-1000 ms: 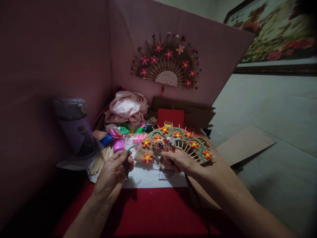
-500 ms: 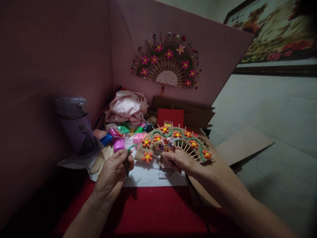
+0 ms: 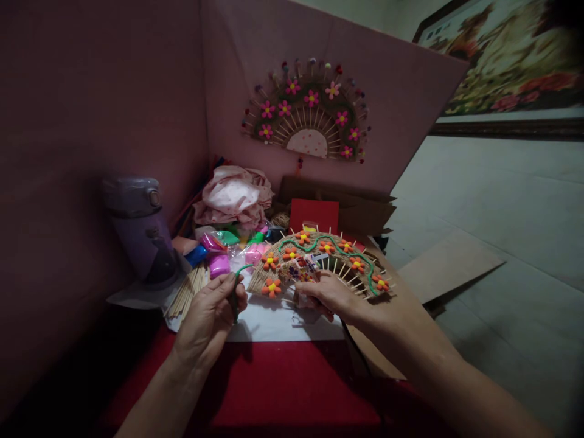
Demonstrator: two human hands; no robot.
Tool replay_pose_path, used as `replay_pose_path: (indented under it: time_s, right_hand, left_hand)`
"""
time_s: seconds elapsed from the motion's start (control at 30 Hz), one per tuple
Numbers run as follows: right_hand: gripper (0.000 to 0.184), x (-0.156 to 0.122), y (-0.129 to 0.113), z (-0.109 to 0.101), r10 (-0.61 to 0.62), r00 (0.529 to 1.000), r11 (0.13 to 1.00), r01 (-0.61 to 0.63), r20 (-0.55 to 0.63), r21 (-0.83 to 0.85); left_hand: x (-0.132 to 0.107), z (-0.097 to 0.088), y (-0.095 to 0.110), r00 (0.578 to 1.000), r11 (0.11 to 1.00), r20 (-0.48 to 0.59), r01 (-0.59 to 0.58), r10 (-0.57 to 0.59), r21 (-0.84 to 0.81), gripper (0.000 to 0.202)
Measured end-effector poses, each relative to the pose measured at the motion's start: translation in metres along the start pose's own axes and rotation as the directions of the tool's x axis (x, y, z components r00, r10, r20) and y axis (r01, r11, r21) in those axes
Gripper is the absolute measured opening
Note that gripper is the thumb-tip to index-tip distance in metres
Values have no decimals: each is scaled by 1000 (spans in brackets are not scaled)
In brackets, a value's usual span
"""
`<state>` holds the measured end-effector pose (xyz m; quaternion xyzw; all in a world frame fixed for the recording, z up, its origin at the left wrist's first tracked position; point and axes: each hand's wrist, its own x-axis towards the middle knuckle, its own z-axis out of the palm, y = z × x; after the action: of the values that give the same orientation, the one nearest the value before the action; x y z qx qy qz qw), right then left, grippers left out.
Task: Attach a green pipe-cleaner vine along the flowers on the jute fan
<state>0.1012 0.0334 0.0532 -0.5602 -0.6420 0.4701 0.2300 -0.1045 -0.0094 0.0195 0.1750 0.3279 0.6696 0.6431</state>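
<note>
My left hand (image 3: 218,307) pinches a thin green strand, apparently modelling clay (image 3: 244,267), between thumb and fingers; one end curves up to the right and the rest hangs below the fingers. My right hand (image 3: 326,295) is closed around the lower middle of a handmade fan (image 3: 314,244), by its patterned centre piece (image 3: 301,267). Brown cord covers the fan's arc, with thin sticks poking out along the edge. Orange flowers with yellow centres sit on it. A wavy green line runs from the top across to the right end, while the left part carries flowers only.
A purple bottle (image 3: 143,234) stands at the left, beside a bundle of wooden sticks (image 3: 187,292). Bagged coloured clay (image 3: 219,264) and crumpled pink cloth (image 3: 237,194) lie behind. Another fan (image 3: 310,112) hangs on the pink panel. Cardboard (image 3: 451,267) juts out at right.
The fan's centre piece has shifted slightly under my right hand, showing more of an orange flower behind it. My left hand stays almost still with the green strand.
</note>
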Motion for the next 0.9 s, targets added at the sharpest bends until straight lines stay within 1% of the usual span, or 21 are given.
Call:
replay_pose_path:
  time_s: [0.13,0.37,0.57,0.7,0.9]
  right_hand:
    - [30,2,2,1,0,999,1000,0,33,-3]
    - [27,2,3,2,34,999,999,-35,29,29]
    - [32,1,0,5,52,998,998,-53,23,23]
    - [31,1,-2,7,50,998,999,-50,25,15]
    - [36,1,-6,9,55,998,998,-56,43,21]
  left_hand:
    - [-1,0,1,1000,1000,-9,5,-5,-13,4]
    - [0,1,1,1000,999,-20,3,-4,-35,4]
    - [-1,1,1,1000,1000,-11,18,-18,-10,6]
    - [-2,1,1,999,1000,-34,17,-18,-18,8]
    - [-2,0,1,1000,1000,-11,22,-22,-17,5]
